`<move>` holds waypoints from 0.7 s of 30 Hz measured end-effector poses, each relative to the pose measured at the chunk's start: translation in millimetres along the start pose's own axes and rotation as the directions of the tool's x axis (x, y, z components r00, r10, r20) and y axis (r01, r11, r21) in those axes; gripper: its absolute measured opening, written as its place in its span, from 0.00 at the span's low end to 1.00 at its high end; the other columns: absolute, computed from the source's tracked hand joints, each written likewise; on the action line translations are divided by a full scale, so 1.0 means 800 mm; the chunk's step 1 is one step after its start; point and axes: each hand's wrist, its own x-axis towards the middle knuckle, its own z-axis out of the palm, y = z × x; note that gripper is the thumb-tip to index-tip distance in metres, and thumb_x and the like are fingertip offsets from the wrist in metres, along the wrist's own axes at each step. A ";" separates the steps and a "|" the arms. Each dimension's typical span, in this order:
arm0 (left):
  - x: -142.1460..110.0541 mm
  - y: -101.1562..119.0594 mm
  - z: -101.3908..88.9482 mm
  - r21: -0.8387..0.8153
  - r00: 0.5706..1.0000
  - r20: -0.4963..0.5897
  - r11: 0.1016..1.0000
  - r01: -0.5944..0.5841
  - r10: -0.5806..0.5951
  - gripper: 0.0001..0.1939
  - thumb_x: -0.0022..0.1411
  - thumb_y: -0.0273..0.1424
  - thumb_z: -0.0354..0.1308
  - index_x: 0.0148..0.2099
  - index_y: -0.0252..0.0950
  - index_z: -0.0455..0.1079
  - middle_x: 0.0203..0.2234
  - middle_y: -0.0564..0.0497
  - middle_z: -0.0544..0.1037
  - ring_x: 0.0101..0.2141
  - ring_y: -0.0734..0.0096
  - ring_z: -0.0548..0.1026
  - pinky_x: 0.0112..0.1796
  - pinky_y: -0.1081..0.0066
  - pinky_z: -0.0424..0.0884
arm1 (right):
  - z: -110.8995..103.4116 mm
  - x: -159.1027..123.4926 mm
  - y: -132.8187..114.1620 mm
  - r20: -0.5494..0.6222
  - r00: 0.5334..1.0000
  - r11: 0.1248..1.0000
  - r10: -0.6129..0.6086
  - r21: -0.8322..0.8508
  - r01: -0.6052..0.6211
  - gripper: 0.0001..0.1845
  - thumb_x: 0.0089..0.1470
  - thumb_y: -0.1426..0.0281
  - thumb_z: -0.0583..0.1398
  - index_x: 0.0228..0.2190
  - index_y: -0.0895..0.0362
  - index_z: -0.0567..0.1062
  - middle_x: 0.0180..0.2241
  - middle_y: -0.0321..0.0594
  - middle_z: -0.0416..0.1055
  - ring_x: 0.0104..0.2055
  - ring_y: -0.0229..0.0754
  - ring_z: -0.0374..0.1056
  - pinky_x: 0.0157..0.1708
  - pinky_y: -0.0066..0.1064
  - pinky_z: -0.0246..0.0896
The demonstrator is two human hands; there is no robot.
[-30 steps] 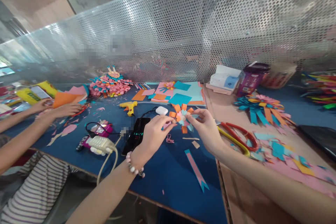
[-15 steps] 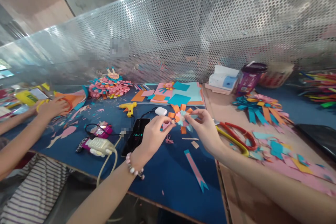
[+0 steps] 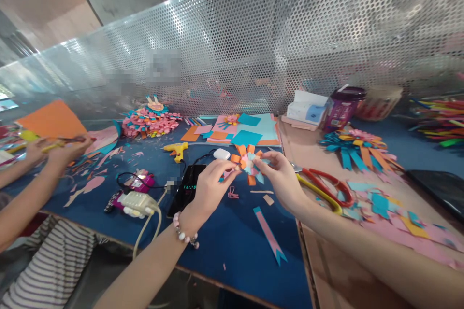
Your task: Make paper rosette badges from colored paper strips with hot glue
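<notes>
I hold a small paper flower (image 3: 248, 161) of orange, light blue and pink strips up over the blue table (image 3: 224, 236). My left hand (image 3: 210, 186), with a bead bracelet at the wrist, pinches its left edge. My right hand (image 3: 281, 176) pinches its right edge. Both hands have their fingers closed on the flower. A pink and blue ribbon strip (image 3: 270, 235) lies on the table below my hands. Small paper scraps (image 3: 268, 199) lie beside it.
A phone (image 3: 187, 188), white earbud case (image 3: 222, 154), yellow glue gun (image 3: 177, 148) and power strip (image 3: 136, 200) lie left of my hands. Red and yellow scissors (image 3: 326, 190) lie to the right. Finished flowers (image 3: 152, 118), paper sheets (image 3: 250, 130) and a perforated metal screen (image 3: 253, 43) stand behind. Another person's hands (image 3: 60, 149) hold orange paper at far left.
My hands and the flower have shifted only slightly. The person at left has lifted an orange sheet up off the table.
</notes>
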 end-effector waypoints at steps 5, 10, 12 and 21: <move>0.000 0.001 -0.001 -0.005 1.000 -0.015 1.000 -0.020 0.020 0.03 0.62 0.30 0.58 0.39 0.38 0.71 0.34 0.50 0.77 0.36 0.71 0.75 0.40 0.70 0.73 | 0.001 -0.001 -0.001 0.001 1.000 0.999 0.019 0.030 -0.019 0.20 0.42 0.58 0.68 0.33 0.53 0.68 0.38 0.37 0.70 0.36 0.39 0.69 0.37 0.32 0.65; -0.001 0.000 0.000 -0.017 0.999 -0.025 0.999 -0.036 0.035 0.02 0.62 0.29 0.59 0.39 0.37 0.71 0.34 0.51 0.77 0.36 0.72 0.75 0.40 0.71 0.73 | 0.001 -0.001 -0.001 0.012 1.000 0.999 0.025 0.040 -0.025 0.19 0.42 0.59 0.68 0.34 0.53 0.68 0.39 0.37 0.70 0.36 0.38 0.69 0.37 0.32 0.64; -0.001 -0.001 0.001 -0.017 0.998 -0.040 0.999 -0.050 0.049 0.02 0.61 0.29 0.59 0.38 0.37 0.71 0.33 0.51 0.77 0.36 0.72 0.75 0.39 0.71 0.73 | 0.001 -0.001 0.000 0.013 1.000 0.999 0.018 0.037 -0.019 0.19 0.43 0.59 0.67 0.34 0.54 0.68 0.39 0.37 0.71 0.36 0.38 0.68 0.37 0.31 0.64; -0.001 -0.002 0.002 -0.022 0.998 -0.028 0.998 -0.057 0.057 0.03 0.61 0.28 0.60 0.38 0.36 0.71 0.33 0.50 0.77 0.35 0.72 0.75 0.39 0.71 0.73 | 0.000 0.000 0.002 0.006 1.000 0.999 0.023 0.030 -0.023 0.19 0.43 0.60 0.67 0.34 0.54 0.69 0.39 0.36 0.70 0.36 0.37 0.67 0.36 0.31 0.62</move>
